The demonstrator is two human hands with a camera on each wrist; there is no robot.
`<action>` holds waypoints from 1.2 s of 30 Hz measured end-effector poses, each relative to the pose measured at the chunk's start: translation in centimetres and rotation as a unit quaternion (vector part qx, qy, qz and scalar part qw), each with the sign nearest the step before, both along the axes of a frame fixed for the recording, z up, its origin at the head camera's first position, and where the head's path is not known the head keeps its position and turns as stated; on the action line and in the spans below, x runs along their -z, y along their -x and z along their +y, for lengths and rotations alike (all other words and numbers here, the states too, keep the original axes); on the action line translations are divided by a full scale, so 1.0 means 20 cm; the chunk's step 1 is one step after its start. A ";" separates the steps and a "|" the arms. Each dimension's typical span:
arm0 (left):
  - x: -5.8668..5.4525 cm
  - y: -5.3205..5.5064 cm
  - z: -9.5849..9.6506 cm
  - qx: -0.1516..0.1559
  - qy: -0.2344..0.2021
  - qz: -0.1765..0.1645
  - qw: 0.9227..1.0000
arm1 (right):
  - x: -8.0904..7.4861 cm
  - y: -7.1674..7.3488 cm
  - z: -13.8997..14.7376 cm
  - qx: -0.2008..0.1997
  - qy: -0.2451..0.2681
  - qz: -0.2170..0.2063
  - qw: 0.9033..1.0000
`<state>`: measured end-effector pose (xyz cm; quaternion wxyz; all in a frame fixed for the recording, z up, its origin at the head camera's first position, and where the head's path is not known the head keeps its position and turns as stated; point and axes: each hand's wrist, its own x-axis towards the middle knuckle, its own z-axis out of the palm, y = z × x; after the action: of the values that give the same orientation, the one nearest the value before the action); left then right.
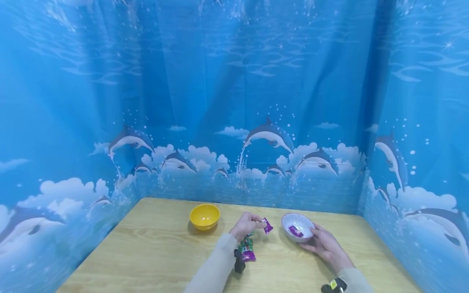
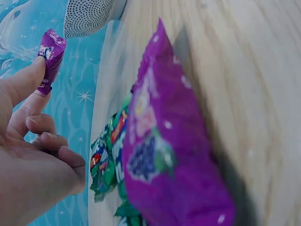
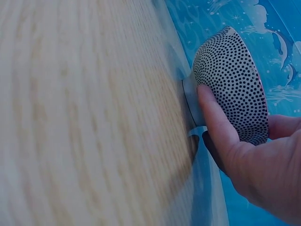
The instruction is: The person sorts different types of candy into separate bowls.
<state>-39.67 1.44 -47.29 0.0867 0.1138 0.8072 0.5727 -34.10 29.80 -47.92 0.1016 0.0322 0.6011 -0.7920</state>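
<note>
My left hand [image 1: 244, 226] pinches a small purple-wrapped candy [image 1: 268, 226] between thumb and index finger, to the left of the speckled white bowl [image 1: 305, 221]. In the left wrist view the candy [image 2: 51, 59] points up from the fingertips, the other fingers curled loosely below. My right hand [image 1: 326, 245] grips the bowl at its right side, one digit along the dotted outer wall [image 3: 230, 80] near the foot. Inside the bowl lies purple-wrapped candy [image 1: 295, 231]. Below my left wrist, green-wrapped candies [image 1: 246, 245] and a purple one [image 1: 248, 256] lie on the table.
A yellow bowl [image 1: 204, 217] stands on the wooden table [image 1: 146, 244], left of my left hand. Blue dolphin-printed curtains [image 1: 220, 101] hang behind the table and at both sides.
</note>
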 end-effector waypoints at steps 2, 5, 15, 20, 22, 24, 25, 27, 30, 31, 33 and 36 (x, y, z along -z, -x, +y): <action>0.00 0.00 0.01 0.005 -0.003 0.001 1.000 | 0.00 0.00 -0.01 0.003 0.000 0.000 1.000; -0.01 0.00 0.02 0.013 -0.008 0.000 1.000 | 0.00 0.00 -0.01 0.002 -0.005 0.001 1.000; -0.01 -0.02 0.11 0.030 -0.042 0.020 0.998 | 0.01 0.00 0.01 0.004 0.003 0.003 1.000; -0.01 -0.04 0.16 0.017 -0.062 0.017 0.998 | 0.01 0.00 0.01 0.003 0.001 0.004 1.000; -0.02 -0.05 0.19 0.006 -0.068 0.012 0.998 | 0.01 0.00 0.01 0.003 0.003 0.004 1.000; -0.03 -0.06 0.21 -0.006 -0.072 0.004 0.997 | 0.01 0.00 0.01 0.005 0.004 0.003 1.000; -0.03 -0.06 0.22 -0.011 -0.073 0.001 0.997 | 0.01 0.00 0.01 0.006 0.003 0.003 1.000; -0.04 -0.07 0.25 -0.019 -0.077 -0.012 0.997 | 0.01 0.00 0.01 0.004 0.000 0.003 1.000; -0.03 -0.08 0.28 -0.023 -0.083 -0.015 0.996 | 0.01 0.00 0.00 -0.002 -0.001 0.006 1.000; -0.03 -0.09 0.29 -0.023 -0.084 -0.015 0.996 | 0.01 0.00 0.00 -0.001 -0.001 0.006 1.000; -0.03 -0.09 0.32 -0.020 -0.089 -0.010 0.996 | 0.01 -0.01 0.00 -0.002 -0.002 0.007 1.000; -0.03 -0.09 0.35 -0.024 -0.094 -0.006 0.995 | 0.01 0.00 0.00 -0.001 -0.005 0.008 1.000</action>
<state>-37.84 8.36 -46.75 0.0668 0.0981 0.7519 0.6485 -34.04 29.75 -48.05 0.0980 0.0256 0.6058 -0.7891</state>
